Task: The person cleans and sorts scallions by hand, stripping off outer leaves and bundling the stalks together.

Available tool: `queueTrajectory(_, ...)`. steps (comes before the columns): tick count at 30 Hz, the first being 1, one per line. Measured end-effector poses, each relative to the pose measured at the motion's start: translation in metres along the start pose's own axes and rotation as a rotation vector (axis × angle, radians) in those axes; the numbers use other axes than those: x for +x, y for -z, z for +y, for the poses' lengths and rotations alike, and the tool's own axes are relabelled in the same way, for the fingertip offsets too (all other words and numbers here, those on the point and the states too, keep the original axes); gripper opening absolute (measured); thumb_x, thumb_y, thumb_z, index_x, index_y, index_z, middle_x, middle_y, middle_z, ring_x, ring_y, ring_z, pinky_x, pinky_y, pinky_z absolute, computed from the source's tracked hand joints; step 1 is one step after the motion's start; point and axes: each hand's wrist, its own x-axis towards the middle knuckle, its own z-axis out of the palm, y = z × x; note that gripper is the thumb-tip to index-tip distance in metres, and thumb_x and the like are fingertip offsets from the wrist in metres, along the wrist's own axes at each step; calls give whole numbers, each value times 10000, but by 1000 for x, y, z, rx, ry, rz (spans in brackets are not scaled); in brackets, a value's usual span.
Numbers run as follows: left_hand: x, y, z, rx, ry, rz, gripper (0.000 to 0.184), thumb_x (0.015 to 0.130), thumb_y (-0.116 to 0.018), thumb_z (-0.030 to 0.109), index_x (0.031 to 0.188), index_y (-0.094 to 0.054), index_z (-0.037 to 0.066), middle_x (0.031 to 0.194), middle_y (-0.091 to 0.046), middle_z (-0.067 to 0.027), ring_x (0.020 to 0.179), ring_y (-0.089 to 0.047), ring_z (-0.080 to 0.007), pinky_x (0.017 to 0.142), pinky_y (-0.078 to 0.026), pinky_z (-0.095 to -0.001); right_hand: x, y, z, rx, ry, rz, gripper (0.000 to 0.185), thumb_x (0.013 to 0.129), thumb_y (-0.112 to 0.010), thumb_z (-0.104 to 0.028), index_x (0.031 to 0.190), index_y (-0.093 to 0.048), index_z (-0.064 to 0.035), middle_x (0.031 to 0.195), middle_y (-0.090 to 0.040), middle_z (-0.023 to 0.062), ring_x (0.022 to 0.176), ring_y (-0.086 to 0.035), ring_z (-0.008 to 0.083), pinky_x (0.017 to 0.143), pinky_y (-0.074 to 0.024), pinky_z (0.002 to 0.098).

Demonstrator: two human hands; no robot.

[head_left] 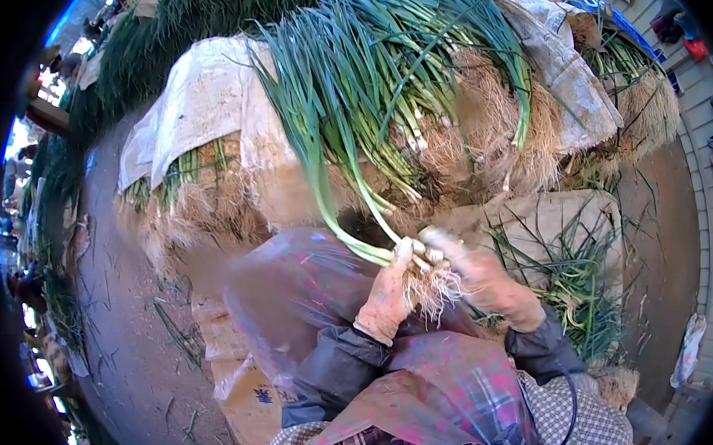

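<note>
Green onions (349, 237) with white stems and stringy roots lie across my lap side, their long leaves reaching up to the left. My left hand (388, 295) is wrapped round their stems just above the roots. Beside the roots, on the right, is my right hand (489, 284), smeared by motion; its fingers are too blurred to tell what they hold. A large pile of green onions (381, 84) lies ahead, roots toward me. Both hands look covered by pale, soiled gloves.
White woven sacks (213, 93) cover more onions at the left. Loose leaves (582, 291) lie on a sack (526, 222) at my right. A patterned plastic sheet (453, 370) covers my lap. Another white bag (690, 350) lies at the far right.
</note>
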Motion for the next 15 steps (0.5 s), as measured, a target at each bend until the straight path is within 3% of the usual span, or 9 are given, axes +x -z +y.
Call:
queueTrajectory(1,-4,4,4,17,-44,-28,291,1011,-432,323,986,-523,47,932,-596,-128,953,-606,-266,866,-511,-405,8,-6,4,2,17,16,572,899,-557,-157,1430,-349,-104,1227,-572,228,932,-630,366,794,-509,420)
queueTrajectory(3,-4,20,8,-60,-109,-130,293,1006,-442,332,897,-500,66,908,-584,-142,938,-575,-263,931,-469,-435,23,-18,9,-3,-197,-381,486,865,-564,-130,1342,-470,-129,1041,-650,198,845,-636,374,687,-502,454)
queueTrajectory(4,-4,24,11,-67,-142,-204,284,1007,-438,332,886,-491,81,906,-584,-131,969,-571,-283,952,-453,-438,23,-22,20,-7,-175,-393,486,865,-564,-130,1342,-470,-129,1041,-650,198,845,-636,374,687,-502,454)
queueTrajectory(6,-22,17,17,66,-147,-83,314,1009,-415,366,839,-449,105,800,-540,-69,869,-553,-247,888,-461,-400,-1,-24,59,-393,18,-360,355,843,-585,-214,1181,-586,-105,926,-682,160,826,-658,345,646,-499,441)
queueTrajectory(8,-45,6,39,-202,-111,-340,358,1015,-374,404,799,-395,119,694,-438,-17,699,-486,-185,708,-465,-352,-35,-8,118,-586,-480,-415,264,851,-585,-253,1056,-633,-94,910,-678,159,822,-662,333,642,-506,424)
queueTrajectory(9,-67,-1,54,-263,-55,-351,375,1022,-339,412,783,-365,124,642,-355,7,551,-368,-137,528,-386,-298,-87,-7,180,-716,-551,-555,273,872,-579,-292,1041,-623,-83,903,-677,174,807,-662,338,625,-506,434)
queueTrajectory(10,-91,-6,67,-209,-70,-307,364,1028,-317,395,794,-380,123,638,-373,1,490,-345,-127,433,-334,-263,-139,-6,242,-844,-603,-713,294,893,-573,-330,1027,-613,-72,896,-676,189,791,-662,344,607,-506,444)
queueTrajectory(13,-143,3,93,37,-110,-356,375,987,-473,365,732,-447,90,604,-465,-58,497,-422,-148,429,-326,-258,-79,10,156,-656,-585,-726,354,900,-582,-358,1113,-580,-75,919,-676,195,802,-661,354,649,-518,442)
queueTrajectory(15,-172,7,104,323,-124,-156,323,920,-581,342,778,-504,63,589,-460,-46,501,-423,-157,460,-327,-260,-24,-15,111,-325,-510,-333,441,896,-603,-377,1221,-523,-90,957,-670,204,859,-656,362,713,-517,445)
